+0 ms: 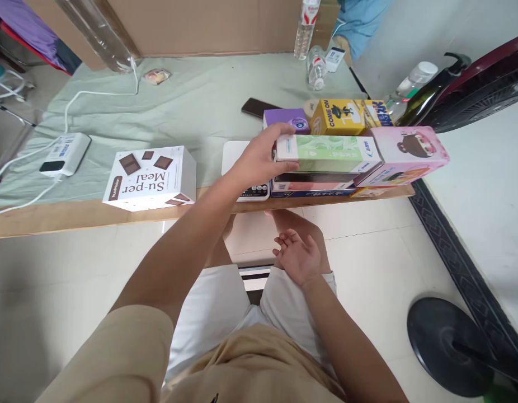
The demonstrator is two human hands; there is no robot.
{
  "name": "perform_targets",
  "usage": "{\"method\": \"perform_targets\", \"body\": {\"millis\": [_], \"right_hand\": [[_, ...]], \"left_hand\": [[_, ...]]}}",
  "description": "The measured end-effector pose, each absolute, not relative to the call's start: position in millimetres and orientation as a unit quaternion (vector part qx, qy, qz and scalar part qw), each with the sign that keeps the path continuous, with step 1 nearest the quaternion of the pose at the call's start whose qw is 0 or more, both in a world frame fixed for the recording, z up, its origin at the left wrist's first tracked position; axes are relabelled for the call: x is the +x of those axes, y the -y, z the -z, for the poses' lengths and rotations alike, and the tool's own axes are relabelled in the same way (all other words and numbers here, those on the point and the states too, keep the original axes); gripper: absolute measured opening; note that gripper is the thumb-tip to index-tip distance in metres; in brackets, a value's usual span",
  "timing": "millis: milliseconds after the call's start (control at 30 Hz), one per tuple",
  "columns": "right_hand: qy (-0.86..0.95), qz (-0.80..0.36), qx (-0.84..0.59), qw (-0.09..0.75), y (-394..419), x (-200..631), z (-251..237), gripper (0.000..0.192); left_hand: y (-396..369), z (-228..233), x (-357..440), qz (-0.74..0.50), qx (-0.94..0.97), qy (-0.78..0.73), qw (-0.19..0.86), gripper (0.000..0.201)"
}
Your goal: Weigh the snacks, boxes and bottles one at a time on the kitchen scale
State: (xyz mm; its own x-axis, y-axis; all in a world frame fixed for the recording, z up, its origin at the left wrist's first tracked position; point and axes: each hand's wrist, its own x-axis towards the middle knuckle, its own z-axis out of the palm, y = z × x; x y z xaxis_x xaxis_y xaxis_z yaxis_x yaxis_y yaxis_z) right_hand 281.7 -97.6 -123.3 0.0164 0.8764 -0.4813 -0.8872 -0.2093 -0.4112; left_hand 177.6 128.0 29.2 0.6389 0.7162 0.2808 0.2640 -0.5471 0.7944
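Note:
My left hand (269, 152) grips the left end of a green and white box (329, 153), thumb on the near side and fingers over the top. That box lies on a stack of flat boxes (315, 186) at the table's front edge. A pink box (410, 154) touches its right end. Over my lap, my right hand (298, 256) is palm up with loosely curled fingers apart and nothing in it. Partly under my left forearm lies a white kitchen scale (234, 154). Further left stands a white Su-per Meal box (147, 178).
Behind the stack are a purple box (284, 118), a yellow box (338, 116) and a dark phone (259, 107). Water bottles (306, 31) stand and lie at the back. A white power strip (66, 154) trails cables on the left. A fan (485, 84) is at the right.

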Motion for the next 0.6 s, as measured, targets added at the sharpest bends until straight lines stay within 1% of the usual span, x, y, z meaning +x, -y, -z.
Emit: {"method": "perform_targets", "body": {"millis": [200,300,367,433,500,567,600], "right_hand": [[0.051,-0.678,-0.397,0.616,104.3,269.0,119.0,0.047],[0.113,-0.628,-0.453,0.623,105.5,267.6,112.6,0.044],[0.164,-0.559,-0.497,0.643,101.9,273.8,101.2,0.036],[0.216,-0.456,-0.535,0.678,93.4,287.2,82.2,0.031],[0.262,-0.33,-0.553,0.718,80.0,306.0,57.7,0.038],[0.306,-0.231,-0.551,0.741,64.4,325.6,32.7,0.053],[0.322,-0.203,-0.551,0.742,56.7,334.0,21.6,0.061]], "left_hand": [[-131.1,-14.3,178.5,-0.35,0.8,-0.25,0.417,0.063],[-133.5,-11.5,175.0,-0.349,0.789,-0.245,0.442,0.065],[-134.5,-11.9,169.8,-0.35,0.787,-0.242,0.447,0.066],[-134.7,-13.7,164.2,-0.353,0.788,-0.242,0.441,0.067],[-133.9,-16.2,160.0,-0.356,0.792,-0.247,0.43,0.068],[-132.4,-19.1,157.4,-0.362,0.793,-0.253,0.42,0.068],[-131.5,-20.5,155.9,-0.365,0.79,-0.254,0.421,0.068]]}}
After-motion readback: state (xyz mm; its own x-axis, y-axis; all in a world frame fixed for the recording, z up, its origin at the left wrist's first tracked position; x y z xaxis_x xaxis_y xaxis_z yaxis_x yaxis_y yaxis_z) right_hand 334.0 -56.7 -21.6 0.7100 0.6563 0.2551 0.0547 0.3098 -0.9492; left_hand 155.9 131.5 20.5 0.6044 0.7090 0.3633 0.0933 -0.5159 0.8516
